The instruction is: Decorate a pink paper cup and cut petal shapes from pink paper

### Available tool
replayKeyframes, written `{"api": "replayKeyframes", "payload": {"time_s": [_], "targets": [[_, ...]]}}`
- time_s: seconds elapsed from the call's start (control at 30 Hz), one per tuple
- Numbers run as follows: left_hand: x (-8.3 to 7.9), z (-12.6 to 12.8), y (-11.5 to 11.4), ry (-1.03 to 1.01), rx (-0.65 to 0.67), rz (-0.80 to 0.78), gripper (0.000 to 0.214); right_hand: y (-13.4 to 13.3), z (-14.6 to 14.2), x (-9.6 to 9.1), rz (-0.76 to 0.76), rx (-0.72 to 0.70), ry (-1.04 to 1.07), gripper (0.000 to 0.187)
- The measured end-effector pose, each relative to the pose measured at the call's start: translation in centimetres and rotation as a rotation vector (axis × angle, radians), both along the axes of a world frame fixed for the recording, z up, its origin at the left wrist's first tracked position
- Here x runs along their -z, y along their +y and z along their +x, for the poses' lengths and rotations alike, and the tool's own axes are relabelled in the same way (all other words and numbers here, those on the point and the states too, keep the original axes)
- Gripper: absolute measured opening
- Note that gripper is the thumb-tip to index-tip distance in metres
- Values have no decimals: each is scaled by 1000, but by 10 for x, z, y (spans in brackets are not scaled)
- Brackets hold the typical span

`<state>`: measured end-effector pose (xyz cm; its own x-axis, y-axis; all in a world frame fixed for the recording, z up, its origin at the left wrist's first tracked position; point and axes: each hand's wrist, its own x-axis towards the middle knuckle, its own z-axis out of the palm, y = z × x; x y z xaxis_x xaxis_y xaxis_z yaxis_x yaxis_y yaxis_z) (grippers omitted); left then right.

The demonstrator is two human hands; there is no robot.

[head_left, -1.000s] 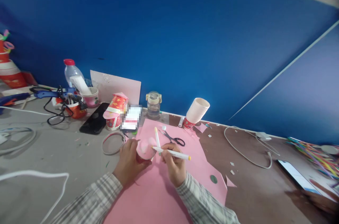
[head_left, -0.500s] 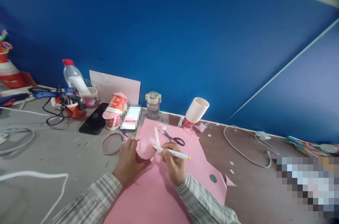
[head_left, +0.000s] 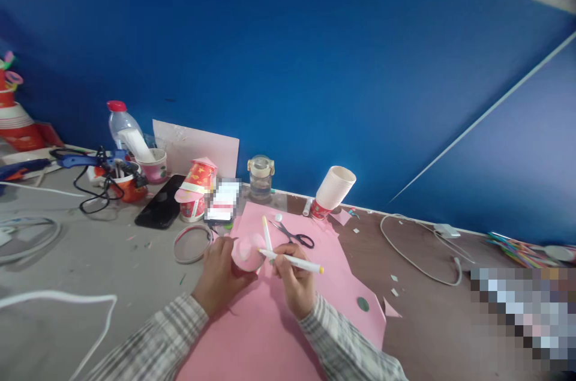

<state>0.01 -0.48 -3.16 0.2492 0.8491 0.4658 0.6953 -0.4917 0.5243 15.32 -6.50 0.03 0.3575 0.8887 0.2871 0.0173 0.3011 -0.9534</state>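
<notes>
My left hand is wrapped round a small cup covered in pink paper, holding it over a pink paper sheet. My right hand pinches a white marker with a yellow end, its tip touching the pink cup. A second white marker lies on the sheet just behind the cup. Black-handled scissors lie on the sheet beyond my right hand.
Behind stand a decorated red paper cup, a glass jar, a tilted stack of paper cups, a black phone, a water bottle and a blue glue gun. White cables and paper scraps lie right.
</notes>
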Motion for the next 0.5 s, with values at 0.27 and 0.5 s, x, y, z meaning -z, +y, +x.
{"api": "replayKeyframes", "payload": {"time_s": [0.27,0.5], "targets": [[-2,-1,0,-7,19,-6,61,1,0,-1,4,16,-15,14],[-2,-1,-1,-7,14,-6,61,2,1,2,-6,24,-24,12]]}}
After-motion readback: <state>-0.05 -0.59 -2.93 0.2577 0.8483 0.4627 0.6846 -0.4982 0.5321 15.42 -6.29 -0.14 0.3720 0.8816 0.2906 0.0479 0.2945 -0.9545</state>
